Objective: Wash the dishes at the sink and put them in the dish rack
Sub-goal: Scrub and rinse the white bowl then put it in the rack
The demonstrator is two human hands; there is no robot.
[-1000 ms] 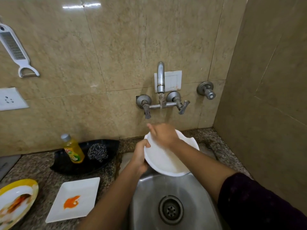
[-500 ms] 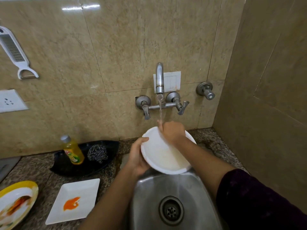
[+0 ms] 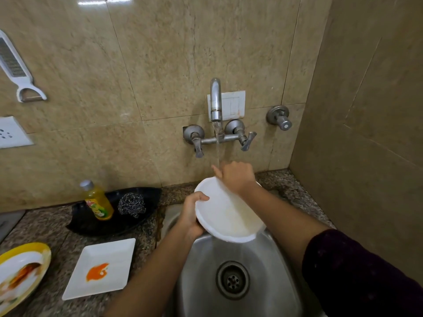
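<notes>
Gripping the white plate [image 3: 229,216], left hand [image 3: 191,216] holds it beneath right hand [image 3: 237,177].

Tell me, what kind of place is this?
Probably a home kitchen: a sink under a running wall tap, a stained square plate on the granite counter, and a dish soap bottle beside a steel scrubber.

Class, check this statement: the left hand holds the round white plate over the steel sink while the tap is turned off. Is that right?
Not quite. The head view shows the chrome wall tap running, its water falling onto the right hand. The rest holds: the left hand grips the round white plate over the steel sink.
</notes>
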